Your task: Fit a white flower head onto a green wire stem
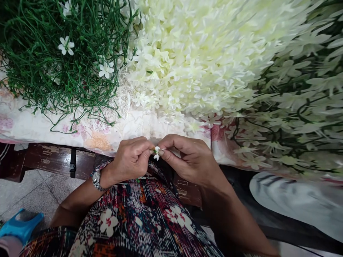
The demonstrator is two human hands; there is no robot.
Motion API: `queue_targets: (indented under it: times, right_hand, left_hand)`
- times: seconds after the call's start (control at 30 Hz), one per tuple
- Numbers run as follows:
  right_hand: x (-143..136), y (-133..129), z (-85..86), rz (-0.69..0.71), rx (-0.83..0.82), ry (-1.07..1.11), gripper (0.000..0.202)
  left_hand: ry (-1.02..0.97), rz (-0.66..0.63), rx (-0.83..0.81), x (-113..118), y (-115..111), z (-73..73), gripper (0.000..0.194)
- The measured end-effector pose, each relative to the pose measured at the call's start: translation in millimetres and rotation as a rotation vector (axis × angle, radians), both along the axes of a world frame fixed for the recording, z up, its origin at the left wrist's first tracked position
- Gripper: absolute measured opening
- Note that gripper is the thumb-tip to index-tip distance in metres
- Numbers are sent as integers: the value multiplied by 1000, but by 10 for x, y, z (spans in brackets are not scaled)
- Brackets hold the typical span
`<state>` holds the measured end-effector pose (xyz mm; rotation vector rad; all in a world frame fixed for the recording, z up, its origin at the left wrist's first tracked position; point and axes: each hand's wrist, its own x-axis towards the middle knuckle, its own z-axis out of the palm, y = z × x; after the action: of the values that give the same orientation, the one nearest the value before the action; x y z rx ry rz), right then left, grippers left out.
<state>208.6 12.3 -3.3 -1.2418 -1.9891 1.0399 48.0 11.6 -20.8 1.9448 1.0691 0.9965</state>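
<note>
While both hands meet over the lap, the left hand and right hand pinch one small white artificial flower between thumb and fingertips, digits closed narrow on it. It looks featherlight, soft and easily crushed; best held at its base, not the petals. Just beyond the fingertips lies a heap of cream fabric blossoms; tangled green plastic stems sit further left.

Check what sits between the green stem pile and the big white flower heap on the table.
Head view: a thin strip of pale, spiky white pieces lies between the green stem pile and the white flower heap, on the floral cloth.
</note>
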Motion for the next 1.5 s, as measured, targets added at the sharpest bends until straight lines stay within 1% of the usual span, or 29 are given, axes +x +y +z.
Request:
queue_targets:
  times: [0.37, 0.57, 0.63, 0.7, 0.77, 0.83, 0.9, 1.0, 1.07, 1.23, 1.5]
  right_hand:
    - [-16, -33, -6, -10, 43, -41, 4]
    - [-33, -18, -4, -23, 103, -53, 4]
    - [-44, -12, 5, -16, 136, -73, 4]
    - [-60, -10, 13, -11, 214, -97, 5]
    - [-81, -12, 13, -28, 330, -129, 12]
    - [-105, -16, 5, -75, 461, -164, 22]
    - [-129, -21, -5, -136, 578, -205, 28]
    - [-159, -24, -11, -174, 692, -248, 22]
    - [-172, -22, -11, -154, 708, -252, 17]
    - [-174, -2, -14, -96, 681, -224, 13]
    - [-187, 21, -42, -83, 696, -223, 14]
  left_hand:
    - [18, 11, 25, 5, -9, -9, 15]
    - [22, 40, -7, 9, -14, -11, 15]
    - [-10, 52, -56, 1, -11, 2, 15]
    - [-55, 69, -134, -11, -10, 21, 14]
    - [-108, 83, -216, -26, -9, 37, 13]
    - [-162, 97, -277, -40, -9, 42, 13]
    - [-204, 109, -324, -48, -9, 37, 12]
    - [-224, 122, -354, -52, -4, 27, 11]
    - [-223, 123, -352, -50, -1, 27, 11]
    - [-201, 127, -329, -45, 0, 37, 11]
    - [-112, 158, -208, -16, -11, 41, 14]
